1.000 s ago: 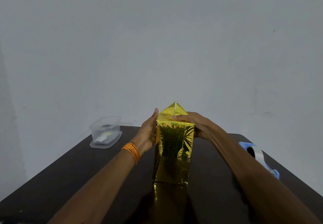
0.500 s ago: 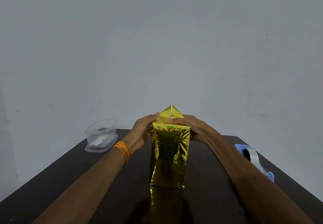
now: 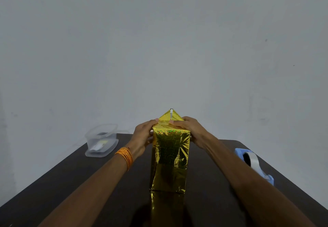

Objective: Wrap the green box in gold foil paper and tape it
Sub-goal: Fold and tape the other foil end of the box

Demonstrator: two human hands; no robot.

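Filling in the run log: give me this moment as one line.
step: top-end fold; left hand: presses foil-wrapped box; right hand: presses top fold; tape dispenser: untouched

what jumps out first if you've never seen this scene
A shiny gold-wrapped box stands upright in the middle of the dark table. The left hand and right hand press on its top end, where a triangular flap sticks up. A blue tape dispenser sits at the right edge, a clear tub at the far left.
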